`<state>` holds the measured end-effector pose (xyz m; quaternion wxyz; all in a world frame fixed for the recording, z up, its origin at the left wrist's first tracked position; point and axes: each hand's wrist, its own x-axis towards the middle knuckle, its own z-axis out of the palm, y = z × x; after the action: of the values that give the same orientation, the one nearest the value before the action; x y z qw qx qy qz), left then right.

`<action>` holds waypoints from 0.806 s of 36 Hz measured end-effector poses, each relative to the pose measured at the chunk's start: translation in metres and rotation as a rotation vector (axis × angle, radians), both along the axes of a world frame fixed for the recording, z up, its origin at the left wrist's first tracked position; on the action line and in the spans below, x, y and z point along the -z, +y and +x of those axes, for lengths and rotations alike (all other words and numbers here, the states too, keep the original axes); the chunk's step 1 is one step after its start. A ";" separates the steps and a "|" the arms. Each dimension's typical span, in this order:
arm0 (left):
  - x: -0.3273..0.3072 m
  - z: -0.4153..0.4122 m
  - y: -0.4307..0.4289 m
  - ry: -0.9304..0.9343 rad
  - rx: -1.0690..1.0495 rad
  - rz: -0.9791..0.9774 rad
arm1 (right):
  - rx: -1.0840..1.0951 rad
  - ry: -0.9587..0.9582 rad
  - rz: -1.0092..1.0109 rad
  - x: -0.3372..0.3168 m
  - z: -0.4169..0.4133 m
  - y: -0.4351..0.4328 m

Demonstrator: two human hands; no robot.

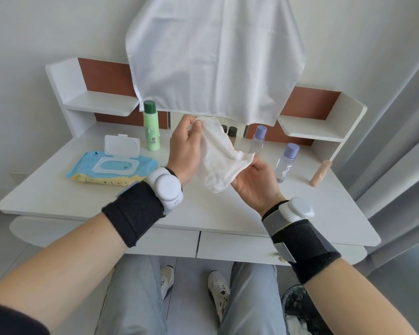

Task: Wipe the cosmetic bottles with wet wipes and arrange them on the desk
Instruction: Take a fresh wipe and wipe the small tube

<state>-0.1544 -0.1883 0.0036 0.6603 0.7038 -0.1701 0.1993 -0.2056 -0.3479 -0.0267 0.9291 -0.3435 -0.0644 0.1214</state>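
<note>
White wet wipe (218, 155) hangs spread between both hands, above the desk (82, 201) and clear of its surface. Left hand (185, 151): thumb and fingers curled, pinching the wipe's upper corner. Right hand (254, 184): fingers curled, pinching its lower right edge. Neither hand has a bottle.

Bottles, all on the desk, none touched:
- green bottle (151, 131), upright, back left, just behind the wipes pack (111, 169)
- farther purple-capped bottle (258, 140) and nearer purple-capped bottle (287, 163), upright, right side
- two dark-capped bottles (232, 135), at the back, partly hidden by the wipe
- beige tube (321, 172), near the right edge; it seems to lean, though the wide-angle view may be bending it

Risks as judged from here:
1. The nearer purple-capped bottle is tall, narrow and near the right hand; a careless sweep of that hand or its wrist strap could topple it toward the tube and the desk edge.
2. The wipe is held only at two corners; if either pinch slips, it swings into the dark-capped bottles behind it.
3. A wet wipe makes smooth plastic slippery, so a one-handed grip during wiping may lose the bottle.
4. The pack's lid (122, 145) stands open; the remaining wipes may dry out.
5. The white cloth (215, 56) hangs low over the back, and a reach there could snag it
</note>
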 end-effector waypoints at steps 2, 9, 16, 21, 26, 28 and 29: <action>-0.001 0.000 -0.002 -0.003 -0.005 -0.008 | 0.007 0.010 0.011 0.000 -0.003 0.006; -0.003 0.000 -0.001 0.011 -0.025 0.004 | -0.035 -0.112 -0.130 0.001 -0.009 0.013; -0.002 0.002 0.003 0.054 -0.077 -0.019 | 0.063 -0.077 -0.320 -0.002 -0.010 0.016; -0.010 0.001 0.009 0.068 -0.170 -0.095 | 0.254 -0.029 -0.128 -0.010 -0.011 0.013; -0.008 0.004 0.018 0.083 -0.242 -0.101 | 0.563 -0.014 -0.218 -0.017 -0.009 0.008; -0.005 0.005 0.020 0.090 -0.262 -0.101 | 0.718 0.004 -0.369 -0.020 -0.009 0.009; -0.004 0.005 0.021 0.097 -0.270 -0.102 | 0.794 0.009 -0.443 -0.021 -0.008 0.009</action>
<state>-0.1490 -0.1678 0.0075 0.6698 0.6947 -0.0315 0.2604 -0.2137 -0.3386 -0.0055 0.8082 -0.5314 0.1038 -0.2318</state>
